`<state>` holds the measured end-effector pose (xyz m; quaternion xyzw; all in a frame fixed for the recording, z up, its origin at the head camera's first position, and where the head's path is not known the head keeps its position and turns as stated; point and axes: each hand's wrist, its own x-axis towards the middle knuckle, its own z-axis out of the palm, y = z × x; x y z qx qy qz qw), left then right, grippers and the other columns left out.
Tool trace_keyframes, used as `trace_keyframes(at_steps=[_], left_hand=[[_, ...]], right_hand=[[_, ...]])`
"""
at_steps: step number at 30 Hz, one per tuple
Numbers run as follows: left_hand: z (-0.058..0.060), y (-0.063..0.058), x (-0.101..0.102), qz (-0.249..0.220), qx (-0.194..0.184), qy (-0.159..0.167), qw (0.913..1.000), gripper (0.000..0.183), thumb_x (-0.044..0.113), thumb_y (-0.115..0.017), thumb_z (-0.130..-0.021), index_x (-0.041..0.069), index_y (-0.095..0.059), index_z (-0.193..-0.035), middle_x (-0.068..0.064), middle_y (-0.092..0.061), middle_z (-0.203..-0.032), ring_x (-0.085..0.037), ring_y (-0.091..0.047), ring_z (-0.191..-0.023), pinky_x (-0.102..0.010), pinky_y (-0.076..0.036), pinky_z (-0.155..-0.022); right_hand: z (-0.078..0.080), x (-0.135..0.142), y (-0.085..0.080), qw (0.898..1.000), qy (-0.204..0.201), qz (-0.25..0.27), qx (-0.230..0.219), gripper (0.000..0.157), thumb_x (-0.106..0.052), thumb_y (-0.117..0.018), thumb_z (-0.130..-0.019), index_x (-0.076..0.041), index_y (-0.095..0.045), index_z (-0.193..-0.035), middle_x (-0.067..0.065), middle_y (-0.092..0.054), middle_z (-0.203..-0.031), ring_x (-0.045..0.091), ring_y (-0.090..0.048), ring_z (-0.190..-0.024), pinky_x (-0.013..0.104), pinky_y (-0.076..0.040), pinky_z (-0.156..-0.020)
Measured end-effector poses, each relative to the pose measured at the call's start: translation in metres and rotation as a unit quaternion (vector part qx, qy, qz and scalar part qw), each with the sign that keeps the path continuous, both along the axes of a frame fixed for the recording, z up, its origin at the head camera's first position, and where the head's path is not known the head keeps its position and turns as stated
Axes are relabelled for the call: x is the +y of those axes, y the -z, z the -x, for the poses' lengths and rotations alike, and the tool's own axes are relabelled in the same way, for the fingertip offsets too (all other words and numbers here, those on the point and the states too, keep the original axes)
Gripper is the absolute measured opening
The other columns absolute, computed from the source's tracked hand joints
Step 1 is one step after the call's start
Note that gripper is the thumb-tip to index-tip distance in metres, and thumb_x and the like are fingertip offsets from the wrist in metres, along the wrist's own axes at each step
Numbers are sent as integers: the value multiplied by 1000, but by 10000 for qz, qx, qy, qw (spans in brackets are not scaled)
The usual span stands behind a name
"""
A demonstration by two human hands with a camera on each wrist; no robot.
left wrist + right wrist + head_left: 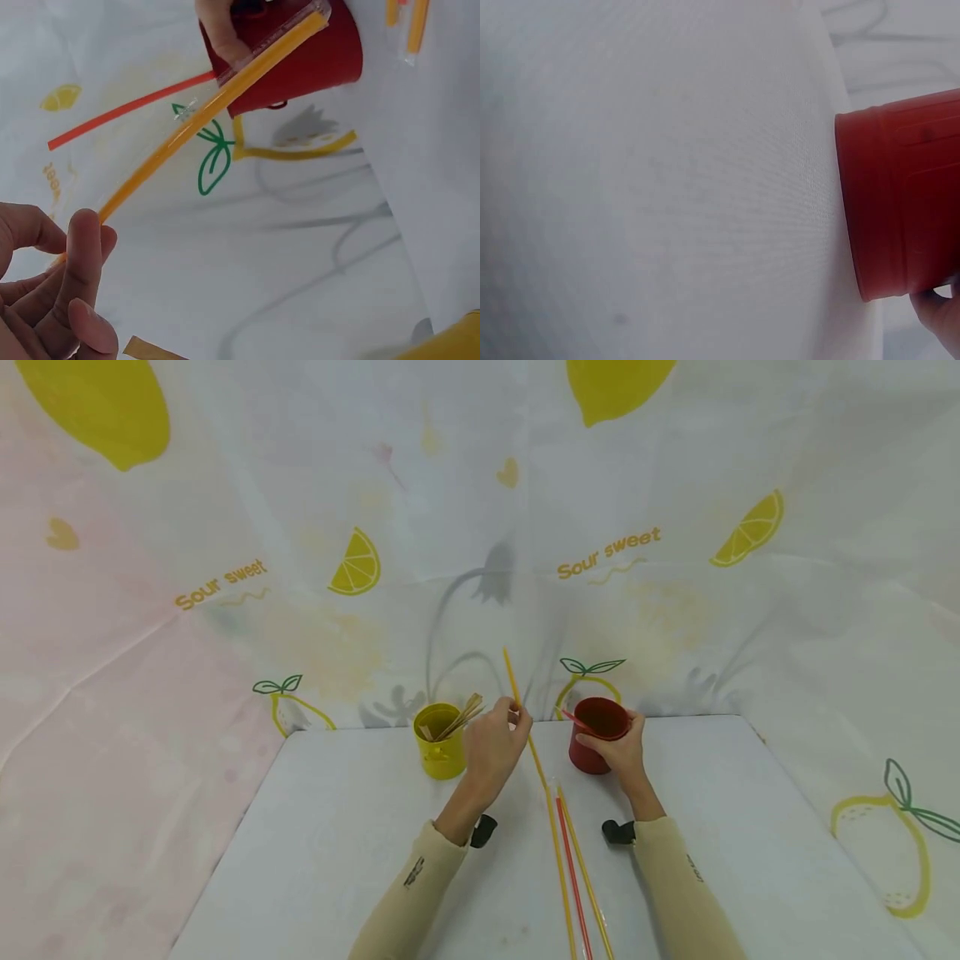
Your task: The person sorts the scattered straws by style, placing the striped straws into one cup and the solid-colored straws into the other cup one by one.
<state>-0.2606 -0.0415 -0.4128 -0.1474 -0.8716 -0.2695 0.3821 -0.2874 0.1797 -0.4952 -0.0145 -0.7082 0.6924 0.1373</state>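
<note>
My left hand [495,739] pinches a yellow drinking straw [169,146] in a clear wrapper. The straw slants between the two cups in the head view. On the right, my right hand [628,750] grips a red cup [588,757] round its side near the rim. A red straw [127,112] leans out of the red cup. In the right wrist view the lower part of the cup [889,202] shows, its base close to the white tabletop; most of the right hand is out of that view.
Left of the left hand stands a yellow cup [442,763] with several flat wooden sticks [459,720] in it. Wrapped straws, a red one [573,877] and yellow ones [588,872], lie along the middle of the white table [322,843]. A lemon-print cloth [465,527] hangs behind.
</note>
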Motion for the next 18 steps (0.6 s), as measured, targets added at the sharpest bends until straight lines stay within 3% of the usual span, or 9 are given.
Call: trace_keyframes(at_steps=[7,13,18], left_hand=[[6,-6,3,-426,724,197,9963,9,16,-66,-90,9,-69,-87,0,-73,-74,-9,-63,-50,-18,-35,-36],[14,-9,10,-1024,1413,432,9837,7,13,-69,-87,6,-71,-86,-1,-73,-75,-10,-64,-49,-20,-45,-41],[19,-9,16,-1504,1614,508,9740,7,14,-70,-88,8,-72,-87,0,-74,-78,-9,-63,-49,-21,-49,-44]], right_hand=[[-7,-2,-9,10000,-17,-17,-19,85,-2,-80,-79,2,-21,-140,19,-37,-143,26,-38,-127,40,-39,-101],[-5,-1,-7,10000,6,37,38,86,-2,-81,-77,2,-22,-140,19,-39,-141,26,-39,-125,40,-38,-101],[-3,0,-4,9999,28,73,113,86,-2,-83,-76,3,-23,-138,18,-41,-140,23,-40,-122,39,-38,-100]])
